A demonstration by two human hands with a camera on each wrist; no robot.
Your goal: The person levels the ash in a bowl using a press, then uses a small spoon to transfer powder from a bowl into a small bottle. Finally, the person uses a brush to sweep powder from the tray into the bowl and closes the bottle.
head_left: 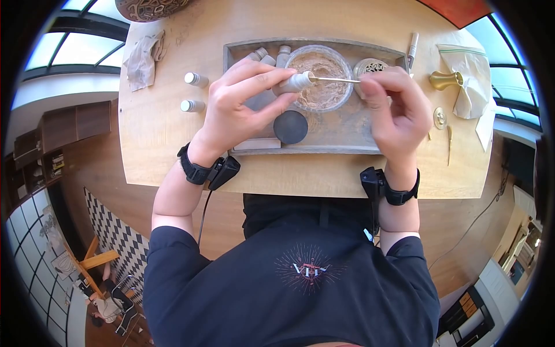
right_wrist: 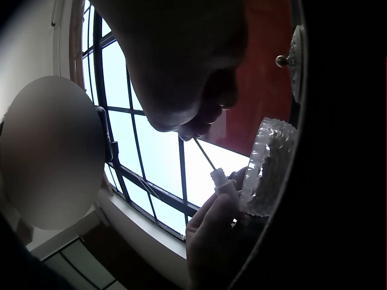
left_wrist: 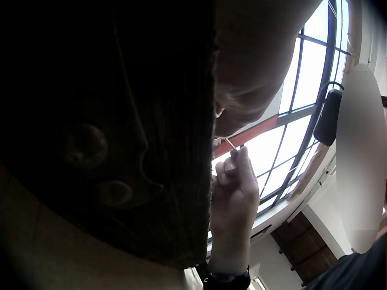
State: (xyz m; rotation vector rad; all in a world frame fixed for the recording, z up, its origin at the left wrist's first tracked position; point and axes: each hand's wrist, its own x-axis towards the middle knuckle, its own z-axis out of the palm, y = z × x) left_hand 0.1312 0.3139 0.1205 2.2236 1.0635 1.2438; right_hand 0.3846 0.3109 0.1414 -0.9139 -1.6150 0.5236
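Observation:
My left hand [head_left: 240, 98] holds a small white bottle [head_left: 293, 84], tilted with its mouth toward the right. Between the thumb and fingers of my right hand [head_left: 402, 113] is a thin metal rod [head_left: 338, 80]; its far end reaches the bottle's mouth. In the right wrist view the rod [right_wrist: 204, 153] runs down into the neck of the bottle [right_wrist: 224, 184]. Behind and below both hands stands a clear ribbed bowl [head_left: 347, 62] with pale brownish powder [head_left: 318, 61]. The bowl sits in a shallow grey tray [head_left: 341, 136].
A dark round disc [head_left: 290, 127] lies near the tray's front. More white bottles [head_left: 196, 79] stand at left, beside a crumpled bag [head_left: 144, 63]. A pierced round lid [head_left: 370, 65] is near the bowl. Rightward lie a brass cup [head_left: 444, 80], a clear bag [head_left: 471, 101] and a thin golden tool [head_left: 450, 144].

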